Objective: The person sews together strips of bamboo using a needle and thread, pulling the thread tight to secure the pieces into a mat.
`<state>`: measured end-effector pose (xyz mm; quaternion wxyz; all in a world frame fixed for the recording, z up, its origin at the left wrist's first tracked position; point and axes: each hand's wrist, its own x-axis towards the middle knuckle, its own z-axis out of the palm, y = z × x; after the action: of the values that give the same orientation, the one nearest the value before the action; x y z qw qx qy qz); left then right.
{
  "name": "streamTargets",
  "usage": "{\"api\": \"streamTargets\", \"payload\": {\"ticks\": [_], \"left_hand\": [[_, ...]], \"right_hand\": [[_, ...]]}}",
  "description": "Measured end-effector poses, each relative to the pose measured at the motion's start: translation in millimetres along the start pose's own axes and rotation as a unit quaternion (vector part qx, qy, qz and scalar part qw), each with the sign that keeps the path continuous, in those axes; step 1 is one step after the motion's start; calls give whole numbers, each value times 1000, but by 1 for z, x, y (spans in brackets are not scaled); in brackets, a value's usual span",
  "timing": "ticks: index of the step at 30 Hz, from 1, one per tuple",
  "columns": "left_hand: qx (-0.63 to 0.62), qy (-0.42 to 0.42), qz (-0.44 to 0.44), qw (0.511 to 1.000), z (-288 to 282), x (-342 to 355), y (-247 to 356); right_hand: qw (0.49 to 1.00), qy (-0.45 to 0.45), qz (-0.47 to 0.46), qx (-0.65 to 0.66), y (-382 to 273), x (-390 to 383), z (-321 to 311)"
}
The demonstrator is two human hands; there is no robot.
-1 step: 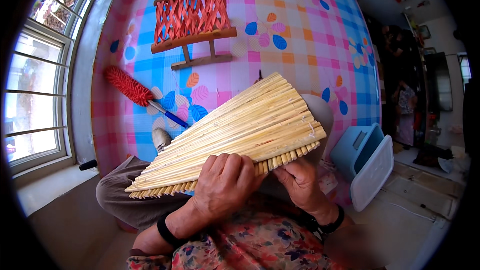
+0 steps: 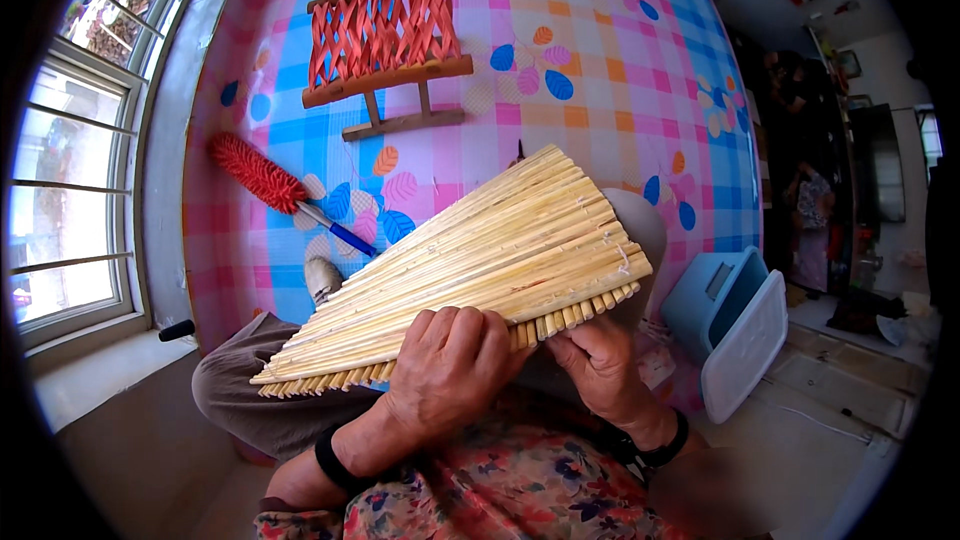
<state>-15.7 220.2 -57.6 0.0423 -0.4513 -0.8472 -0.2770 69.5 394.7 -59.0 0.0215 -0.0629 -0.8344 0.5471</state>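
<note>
A mat of pale yellow plant stalks, laid side by side and joined, rests slanting across my lap. Along its near side the stalk ends show as a second layer beneath the top one. My left hand is closed over the near edge, knuckles up, its fingertips out of sight. Close beside it, my right hand grips the mat's near right edge from below, with its fingers partly hidden under the stalks. White thread bits stick out near the mat's right corner.
Ahead stands a wooden folding stool with a red woven strap seat. A red duster with a blue handle lies left on the checked, flowered sheet. On the right is a blue bin with a white lid; a barred window is left.
</note>
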Motion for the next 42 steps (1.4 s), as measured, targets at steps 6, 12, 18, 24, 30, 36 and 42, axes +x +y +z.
{"api": "streamTargets", "payload": {"ticks": [6,12,18,24,30,36,42], "left_hand": [[12,-7,-4,1000,3,0,1],[13,-5,-8,1000,3,4,2],[9,-17,-17,1000,6,4,3],[9,-16,-11,1000,7,4,3],[11,-10,-2,1000,7,1,4],[3,4,21,1000,10,1,2],[11,-32,17,999,4,-6,1]], "right_hand": [[1000,-23,-10,-3,1,3,-6],[999,-29,-13,-6,4,1,-9],[1000,-17,7,-8,-8,2,-6],[998,26,58,-4,-11,-9,6],[994,17,104,4,-13,-9,6],[997,40,71,-13,-4,-11,9],[993,-3,117,5,-15,-8,-8]]}}
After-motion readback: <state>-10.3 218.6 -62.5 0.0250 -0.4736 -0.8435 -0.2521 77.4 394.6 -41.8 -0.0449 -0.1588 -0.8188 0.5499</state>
